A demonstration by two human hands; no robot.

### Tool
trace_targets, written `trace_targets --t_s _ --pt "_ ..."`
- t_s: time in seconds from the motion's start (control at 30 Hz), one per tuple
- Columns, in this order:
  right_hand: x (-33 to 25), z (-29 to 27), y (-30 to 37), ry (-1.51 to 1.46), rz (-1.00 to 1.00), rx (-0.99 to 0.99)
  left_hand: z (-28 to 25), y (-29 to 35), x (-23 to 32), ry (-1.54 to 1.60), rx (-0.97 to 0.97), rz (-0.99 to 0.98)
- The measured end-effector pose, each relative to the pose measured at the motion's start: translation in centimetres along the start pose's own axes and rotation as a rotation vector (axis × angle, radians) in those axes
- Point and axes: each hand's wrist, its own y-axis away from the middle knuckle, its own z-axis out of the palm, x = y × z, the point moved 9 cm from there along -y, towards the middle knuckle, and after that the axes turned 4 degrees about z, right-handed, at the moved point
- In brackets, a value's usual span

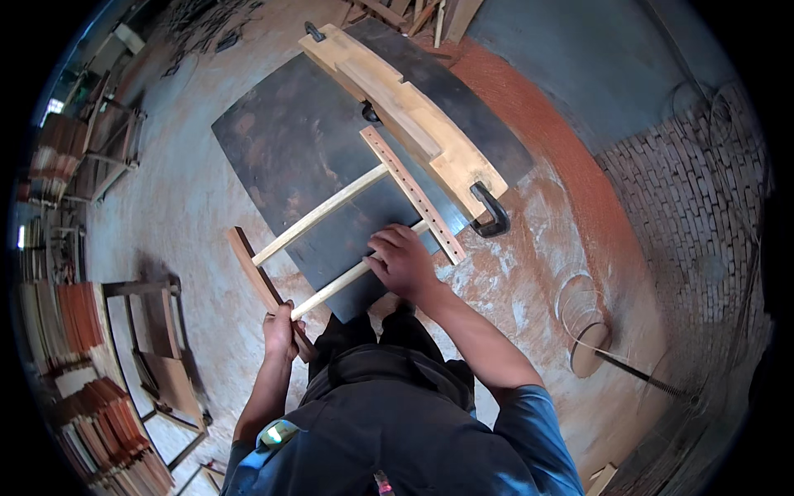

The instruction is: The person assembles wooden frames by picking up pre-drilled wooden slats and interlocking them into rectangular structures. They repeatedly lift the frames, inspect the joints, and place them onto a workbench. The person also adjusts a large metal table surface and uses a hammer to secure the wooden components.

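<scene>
A wooden frame (321,213) lies tilted in front of me, partly over a dark board. Two pale bars join its brown side rail (256,277) to a straight strip with a row of small holes (413,194). My left hand (281,332) is wrapped round the near end of the brown rail, beside the joint with the nearer bar. Curled over that nearer bar, close to the holed strip, is my right hand (403,260); its fingers partly hide the bar.
The dark board (277,136) carries a long pale timber (385,95), with a black clamp (494,211) at its near end. Stacked brown wood pieces (62,318) and racks (165,364) stand at left. A round disc with a rod (589,350) lies right, near a brick surface (678,182).
</scene>
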Motion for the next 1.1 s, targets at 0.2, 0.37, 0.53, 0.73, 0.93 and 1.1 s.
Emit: trace_targets --t_s 0.2,0.37,0.53,0.73,0.93,1.1 --pt "1.6 1.8 0.5 0.097 -0.067 -0.1 1.6 2.4 -2.1 0.001 -0.016 0.03" --pt "3.2 0.6 -1.0 0.165 -0.096 -0.053 2.1 2.7 -1.5 -0.341 0.093 0.205" --pt "3.5 0.2 -1.9 0.137 -0.131 -0.04 2.1 2.1 -1.4 -0.445 0.059 0.354" --pt "3.7 -0.1 -2.2 0.104 -0.111 0.091 2.7 3.3 -0.1 -0.442 0.148 0.404" --pt "3.7 0.3 -3.3 0.098 -0.134 0.158 2.7 2.3 1.2 -0.515 0.188 0.457" --pt "4.3 1.4 -4.0 0.138 -0.086 0.112 2.9 2.2 2.4 -0.575 0.2 0.434"
